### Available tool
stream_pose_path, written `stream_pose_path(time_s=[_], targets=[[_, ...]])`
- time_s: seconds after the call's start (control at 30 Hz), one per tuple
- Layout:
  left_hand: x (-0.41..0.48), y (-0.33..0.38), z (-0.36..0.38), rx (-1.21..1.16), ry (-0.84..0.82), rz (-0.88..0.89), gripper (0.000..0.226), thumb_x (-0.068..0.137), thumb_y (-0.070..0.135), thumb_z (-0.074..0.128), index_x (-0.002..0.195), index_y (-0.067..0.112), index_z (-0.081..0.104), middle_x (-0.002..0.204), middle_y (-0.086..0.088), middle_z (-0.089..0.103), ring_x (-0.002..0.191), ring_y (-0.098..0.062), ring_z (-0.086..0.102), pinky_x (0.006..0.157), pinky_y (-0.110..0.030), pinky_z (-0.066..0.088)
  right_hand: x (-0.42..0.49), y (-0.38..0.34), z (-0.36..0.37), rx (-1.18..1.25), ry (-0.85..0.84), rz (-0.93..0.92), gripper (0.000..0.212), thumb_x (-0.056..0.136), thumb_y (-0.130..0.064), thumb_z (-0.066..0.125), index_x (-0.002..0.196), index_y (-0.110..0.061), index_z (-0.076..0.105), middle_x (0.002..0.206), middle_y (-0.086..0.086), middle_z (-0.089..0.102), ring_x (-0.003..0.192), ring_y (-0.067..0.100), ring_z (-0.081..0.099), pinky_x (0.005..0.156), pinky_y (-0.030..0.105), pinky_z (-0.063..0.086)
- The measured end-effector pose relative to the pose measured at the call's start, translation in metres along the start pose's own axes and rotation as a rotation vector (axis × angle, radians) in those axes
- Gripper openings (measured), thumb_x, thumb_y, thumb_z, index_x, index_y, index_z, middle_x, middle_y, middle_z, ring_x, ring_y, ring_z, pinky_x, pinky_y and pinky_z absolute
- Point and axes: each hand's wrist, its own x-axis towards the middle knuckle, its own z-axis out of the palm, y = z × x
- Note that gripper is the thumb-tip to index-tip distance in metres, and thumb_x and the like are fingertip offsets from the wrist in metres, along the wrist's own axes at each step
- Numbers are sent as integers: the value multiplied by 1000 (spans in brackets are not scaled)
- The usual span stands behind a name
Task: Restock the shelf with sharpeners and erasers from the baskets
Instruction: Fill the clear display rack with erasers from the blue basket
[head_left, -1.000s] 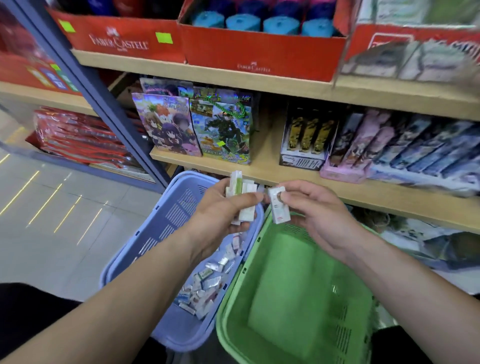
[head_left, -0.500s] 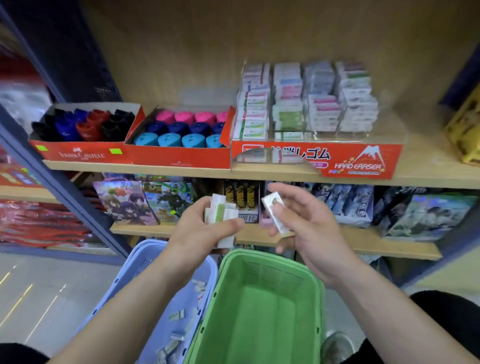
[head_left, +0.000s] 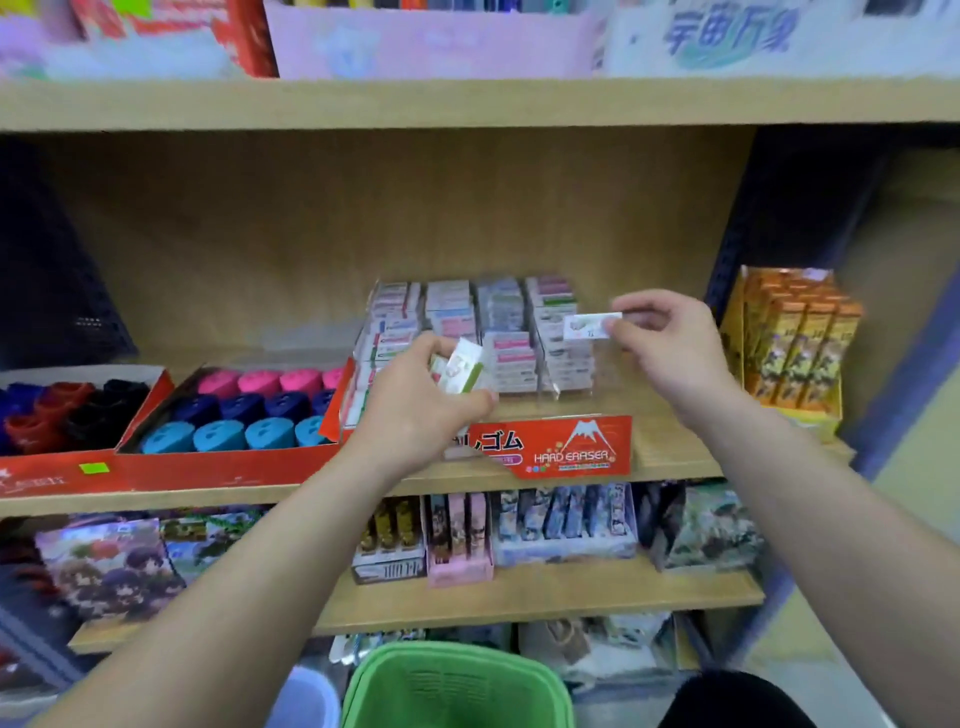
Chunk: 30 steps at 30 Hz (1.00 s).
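My left hand (head_left: 415, 410) grips a small bunch of wrapped erasers (head_left: 464, 368), white with a green band, in front of the red eraser display box (head_left: 571, 449). My right hand (head_left: 665, 348) pinches a single white eraser (head_left: 587, 326) level, just before the right-most stack of erasers (head_left: 558, 332) in that box. Left of it, two red trays hold round sharpeners: blue and pink ones (head_left: 244, 410), and dark red and black ones (head_left: 67, 410). The green basket (head_left: 457, 686) and a sliver of the blue basket (head_left: 306, 696) sit at the bottom.
An orange carton of boxed goods (head_left: 789, 353) stands right of the eraser box. The wooden shelf board (head_left: 519, 597) below carries card packs and picture boxes. Another shelf (head_left: 467, 101) hangs overhead with pink and white cartons. A dark metal upright (head_left: 737, 244) bounds the bay on the right.
Both hands rose from above the baskets to the eraser box on the middle shelf. The view tilted upward, so the baskets dropped to the bottom edge. The right hand's eraser now lies level.
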Motion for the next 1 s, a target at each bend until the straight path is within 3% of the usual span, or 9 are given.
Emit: stream_pose_path(time_s=[0.1,0.2,0.37,0.53,0.7,0.77,0.83,0.93,1.0], targets=[[25,-6,3,27,45,2,41,82,28,84,112,23,56,95,9,65,74,-7,61,62,-17,49,36,4,17,-213,-38,-86,10,89,-20,75,96,-27,71,83,-12,68,75,0,63,61,15,48],[38,-18,6,-25,60,-19,49,75,38,87,112,30,56,109,-2,71,91,-23,69,82,-42,59,62,16,34,-379,-100,-106,6,90,-23,71,88,-28,72,77,-8,70,77,12,68,62,22,45],[45,-28,7,-129,49,-21,48,83,27,83,117,28,49,94,7,61,61,-9,54,48,-13,46,78,31,33,-582,-176,-156,12,90,-20,69,82,-27,74,86,-5,73,86,13,65,74,26,46],[44,-33,1,-207,34,-29,47,84,22,82,116,27,49,95,10,60,67,-3,53,45,-6,41,79,44,37,-539,-56,-137,16,85,-31,79,75,-29,66,88,-6,68,84,13,62,71,31,45],[41,-33,-1,-173,55,-25,50,81,28,84,119,29,52,106,3,66,81,-10,61,53,-10,46,70,29,45,-808,59,-86,31,88,-50,72,73,-26,59,84,-5,65,80,18,63,64,34,51],[39,-33,-2,-188,59,-21,51,80,30,85,120,29,52,111,4,65,89,-12,63,58,-14,47,56,16,49,-711,77,-218,24,90,-43,69,74,-28,60,83,-10,62,87,15,64,66,33,49],[39,-34,-2,-201,63,-18,51,79,32,85,119,30,53,113,3,67,96,-18,65,63,-20,48,33,-2,56,-382,-121,-324,14,95,-30,67,81,-31,67,81,-15,65,84,6,64,70,29,47],[39,-34,-1,-211,63,-10,47,77,32,86,113,28,57,108,0,68,92,-17,63,68,-27,44,1,-26,72,-20,-548,-217,15,98,-21,64,100,-31,74,92,-8,76,84,8,69,75,29,58],[37,-32,-2,-245,57,6,43,78,26,87,110,22,59,97,4,69,79,-4,63,63,-19,44,-4,-29,81,78,-657,-101,17,96,-16,66,112,-21,73,96,5,75,80,16,69,77,36,59]])
